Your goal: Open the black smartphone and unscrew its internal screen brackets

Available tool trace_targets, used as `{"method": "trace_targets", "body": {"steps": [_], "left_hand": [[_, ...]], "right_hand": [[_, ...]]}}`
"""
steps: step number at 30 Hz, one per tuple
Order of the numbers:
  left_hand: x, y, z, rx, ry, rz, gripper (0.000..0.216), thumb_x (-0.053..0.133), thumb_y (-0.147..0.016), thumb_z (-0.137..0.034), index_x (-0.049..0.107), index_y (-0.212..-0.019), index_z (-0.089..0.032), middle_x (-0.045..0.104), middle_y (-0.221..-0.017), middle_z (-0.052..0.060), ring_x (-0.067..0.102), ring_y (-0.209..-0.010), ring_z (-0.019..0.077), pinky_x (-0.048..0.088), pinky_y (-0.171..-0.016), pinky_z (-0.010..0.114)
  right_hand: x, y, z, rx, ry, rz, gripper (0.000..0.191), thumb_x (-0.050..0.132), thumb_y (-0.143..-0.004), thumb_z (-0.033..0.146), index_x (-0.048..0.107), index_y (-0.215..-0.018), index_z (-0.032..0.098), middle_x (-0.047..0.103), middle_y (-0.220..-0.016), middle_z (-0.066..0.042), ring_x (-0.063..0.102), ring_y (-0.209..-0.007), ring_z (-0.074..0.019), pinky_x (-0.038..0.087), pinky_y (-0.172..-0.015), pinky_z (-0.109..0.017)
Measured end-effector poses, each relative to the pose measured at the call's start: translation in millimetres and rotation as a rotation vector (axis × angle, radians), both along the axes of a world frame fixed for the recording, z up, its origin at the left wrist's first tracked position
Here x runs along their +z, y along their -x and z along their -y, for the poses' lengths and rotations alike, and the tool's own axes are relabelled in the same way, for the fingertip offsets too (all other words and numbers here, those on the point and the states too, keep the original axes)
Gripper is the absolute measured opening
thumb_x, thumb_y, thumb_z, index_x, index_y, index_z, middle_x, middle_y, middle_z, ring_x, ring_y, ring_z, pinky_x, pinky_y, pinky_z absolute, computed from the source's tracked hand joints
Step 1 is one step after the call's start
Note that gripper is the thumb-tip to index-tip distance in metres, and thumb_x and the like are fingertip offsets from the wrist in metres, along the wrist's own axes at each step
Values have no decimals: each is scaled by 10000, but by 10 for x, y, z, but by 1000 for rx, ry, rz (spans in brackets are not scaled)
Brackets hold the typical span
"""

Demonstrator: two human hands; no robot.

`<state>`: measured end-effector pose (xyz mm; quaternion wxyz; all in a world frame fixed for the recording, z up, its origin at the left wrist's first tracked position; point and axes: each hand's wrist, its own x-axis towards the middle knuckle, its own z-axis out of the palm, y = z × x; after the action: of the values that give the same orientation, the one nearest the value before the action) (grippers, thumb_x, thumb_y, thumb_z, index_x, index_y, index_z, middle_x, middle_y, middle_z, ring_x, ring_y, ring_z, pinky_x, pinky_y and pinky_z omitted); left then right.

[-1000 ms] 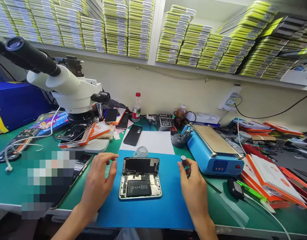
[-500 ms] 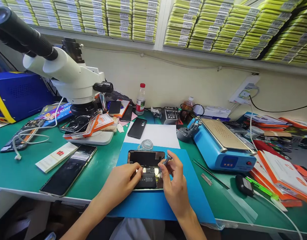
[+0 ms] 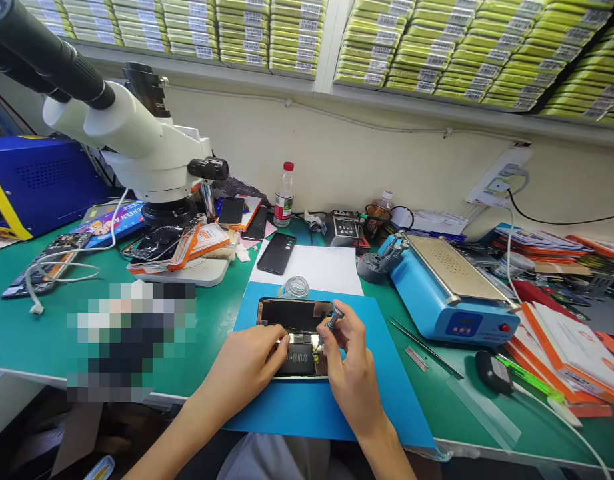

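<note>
An opened phone (image 3: 297, 333) lies on a blue mat (image 3: 377, 373) at the bench's near edge, its dark screen folded back and its black battery showing. My left hand (image 3: 251, 367) rests on the phone's left side, fingertips touching the inner parts. My right hand (image 3: 349, 367) grips a small screwdriver (image 3: 333, 319), its grey cap up and its tip down into the phone's right side. Both hands cover part of the phone's lower half.
A small clear dish (image 3: 294, 287) and a white sheet (image 3: 317, 267) with a black phone (image 3: 277, 253) lie behind the mat. A blue heating plate (image 3: 447, 293) stands right, a microscope (image 3: 137, 153) left. Tweezers (image 3: 421, 347), orange packets (image 3: 561, 347) and cables crowd the right.
A second ago both hands hovered either side of the phone. They moved inward onto it, the screwdriver tip going down into the phone. The view also shifted slightly upward.
</note>
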<state>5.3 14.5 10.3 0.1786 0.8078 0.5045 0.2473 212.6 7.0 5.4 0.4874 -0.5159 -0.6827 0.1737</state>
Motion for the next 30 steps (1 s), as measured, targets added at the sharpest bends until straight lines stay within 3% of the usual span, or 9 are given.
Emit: {"method": "trace_targets", "body": {"steps": [3,7,12,15,18,20,24,27,30], "left_hand": [[-13,-3,-5,2,-6,-3,305,395,-1111,-322,657,-981,-235,752,-880,29,717,-815,216,427,-705,308],[-25,-1,-4,-1,-15,-3,296,400,-1111,-318,646,-967,-235,749,-876,24,718,-822,214,429,-713,304],[-17,3,-3,-2,-22,-6,291,404,-1113,-314,633,-952,-231,738,-864,16,711,-807,208,425,-702,306],[-12,0,-5,-1,-25,-7,286,408,-1113,-311,635,-960,-230,740,-874,16,711,-816,208,424,-705,309],[-15,-9,-4,-2,-26,-10,282,413,-1112,-311,642,-970,-229,739,-875,16,709,-814,208,421,-704,312],[-20,-15,-3,3,-25,-9,278,418,-1110,-310,646,-973,-227,736,-872,15,707,-809,208,419,-701,314],[-36,-17,-10,10,-20,-1,273,428,-1105,-296,651,-964,-227,732,-859,10,707,-804,208,420,-703,317],[-39,-5,-12,9,-16,6,269,434,-1102,-288,659,-968,-226,737,-864,9,711,-807,209,425,-705,321],[5,0,18,11,-13,21,247,444,-1103,-283,668,-1011,-231,752,-887,1,722,-823,203,440,-719,316]], "right_hand": [[2,-6,-1,-9,-16,20,416,533,-1090,341,457,-1495,291,748,-1097,-39,769,-926,-175,649,-792,-295],[2,-23,-3,-33,-127,166,434,623,-1049,364,499,-1460,300,755,-1034,-26,735,-756,-167,630,-684,-301],[29,-43,10,-29,-136,209,417,601,-1059,301,488,-1459,334,757,-1139,-38,715,-745,-159,578,-606,-284],[50,-51,16,14,-92,187,441,446,-1097,241,410,-1529,320,738,-1215,-61,737,-906,-183,595,-685,-300],[45,-63,9,3,-144,236,456,486,-1078,258,406,-1525,302,696,-1311,-92,708,-1050,-223,611,-823,-366],[33,-70,2,-13,-177,251,469,543,-1061,261,424,-1513,299,681,-1333,-97,695,-1050,-230,609,-863,-391],[21,-73,1,10,-203,252,485,412,-1076,194,413,-1552,282,654,-1395,-101,673,-1112,-242,604,-857,-403],[31,-68,10,-8,-204,236,522,481,-1061,205,392,-1569,287,646,-1424,-94,678,-1093,-235,610,-834,-381],[36,-62,15,-6,-179,218,514,376,-1077,169,396,-1572,303,661,-1399,-85,698,-1057,-218,619,-862,-387]]}}
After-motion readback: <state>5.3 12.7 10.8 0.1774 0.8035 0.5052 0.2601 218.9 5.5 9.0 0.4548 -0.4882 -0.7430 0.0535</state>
